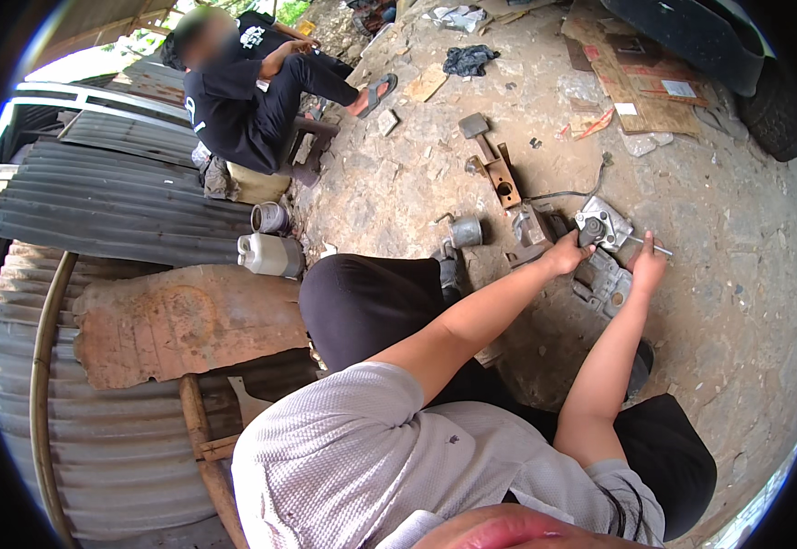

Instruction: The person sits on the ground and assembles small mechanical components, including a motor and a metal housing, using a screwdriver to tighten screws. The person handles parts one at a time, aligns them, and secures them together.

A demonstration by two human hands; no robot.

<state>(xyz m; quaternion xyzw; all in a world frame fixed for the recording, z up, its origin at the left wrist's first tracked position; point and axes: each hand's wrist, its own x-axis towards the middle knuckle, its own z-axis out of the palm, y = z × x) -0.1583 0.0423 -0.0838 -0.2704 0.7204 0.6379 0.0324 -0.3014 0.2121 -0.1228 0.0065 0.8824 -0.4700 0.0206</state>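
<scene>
From the head camera, looking down, your left hand [565, 253] is closed around the near edge of a small grey metal housing [605, 225] that sits on the dirt ground [727, 302], slightly tilted, just past your knees. Your right hand [647, 266] is curled on the right side of the same housing, and its fingers pinch a thin metal rod [656, 247] that sticks out to the right; how tightly it grips you cannot tell from here. Directly under both hands lies a larger flat grey casting [607, 285], touching or nearly touching the housing. To the left of your left hand stands a small metal cup [465, 231], and beyond it a rusty brown bracket [501, 176] lies with a hammer [477, 131] just above it. Well to the left, beside the corrugated sheets [115, 197], are a white plastic jug [271, 254] and a tin can [270, 218]. Another person [247, 87] in dark clothes sits at the top left, well apart from your hands. Flattened cardboard [641, 78] lies at the top right.
</scene>
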